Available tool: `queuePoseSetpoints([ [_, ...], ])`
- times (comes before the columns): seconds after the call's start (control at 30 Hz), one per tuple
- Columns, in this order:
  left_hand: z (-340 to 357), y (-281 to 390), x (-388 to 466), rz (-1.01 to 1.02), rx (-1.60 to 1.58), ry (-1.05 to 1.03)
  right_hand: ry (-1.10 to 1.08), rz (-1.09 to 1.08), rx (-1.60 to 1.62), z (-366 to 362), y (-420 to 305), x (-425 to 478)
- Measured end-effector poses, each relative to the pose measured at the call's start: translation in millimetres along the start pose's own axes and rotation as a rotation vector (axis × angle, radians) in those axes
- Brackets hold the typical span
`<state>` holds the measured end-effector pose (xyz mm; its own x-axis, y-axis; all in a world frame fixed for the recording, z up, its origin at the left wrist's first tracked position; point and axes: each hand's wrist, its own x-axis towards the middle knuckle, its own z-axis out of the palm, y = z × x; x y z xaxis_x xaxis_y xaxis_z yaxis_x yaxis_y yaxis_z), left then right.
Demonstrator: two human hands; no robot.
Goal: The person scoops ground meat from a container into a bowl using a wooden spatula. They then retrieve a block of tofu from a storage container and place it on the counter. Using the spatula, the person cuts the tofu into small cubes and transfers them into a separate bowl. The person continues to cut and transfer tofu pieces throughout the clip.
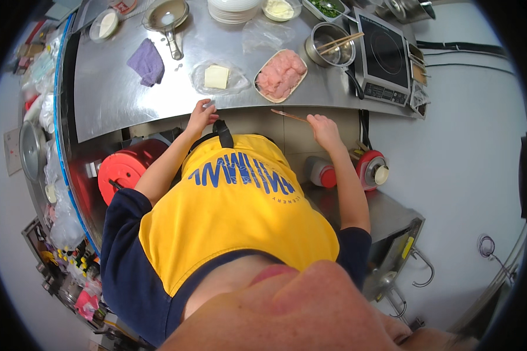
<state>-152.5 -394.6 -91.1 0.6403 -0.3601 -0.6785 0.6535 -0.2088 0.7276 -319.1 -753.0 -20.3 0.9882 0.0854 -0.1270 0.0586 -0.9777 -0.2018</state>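
Observation:
My left hand (203, 115) is at the counter's front edge with fingers partly curled. A small pale patch shows at its fingertips; whether it is something held is unclear. Just beyond it, a stack of pale square dough wrappers (216, 77) lies on a clear plastic bag (239, 83). My right hand (324, 130) grips a thin flat stick (292, 115), whose tip points left in front of the counter edge. Past the stick sits a shallow tray (304, 83) heaped with pink minced meat (282, 73).
A steel counter (110, 101) spans the front. On it are a purple cloth (147, 62), a strainer (167, 22), stacked white plates (233, 11), a saucepan (329, 44) with chopsticks (340, 43), and an induction cooker (383, 57). A red lidded bucket (129, 169) stands below, left.

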Motion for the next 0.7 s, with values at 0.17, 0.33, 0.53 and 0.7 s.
queuePoseSetpoints([
  [0.17, 5.9, -6.7, 2.2, -0.030, -0.031, 0.016, 0.047, -0.068, -0.009, -2.9, 13.5, 17.0],
  [0.33, 26.1, -14.5, -2.2, -0.045, -0.092, 0.011, 0.038, -0.124, 0.041, -11.6, 23.8, 34.1],
  [0.53, 43.9, -14.1, -12.4, -0.015, -0.129, 0.076, -0.073, -0.032, 0.083, -26.5, 29.6, 44.0],
  [0.7, 56.2, -27.3, -13.1, -0.042, -0.142, 0.115, -0.029, -0.119, 0.141, -9.7, 39.6, 40.2],
])
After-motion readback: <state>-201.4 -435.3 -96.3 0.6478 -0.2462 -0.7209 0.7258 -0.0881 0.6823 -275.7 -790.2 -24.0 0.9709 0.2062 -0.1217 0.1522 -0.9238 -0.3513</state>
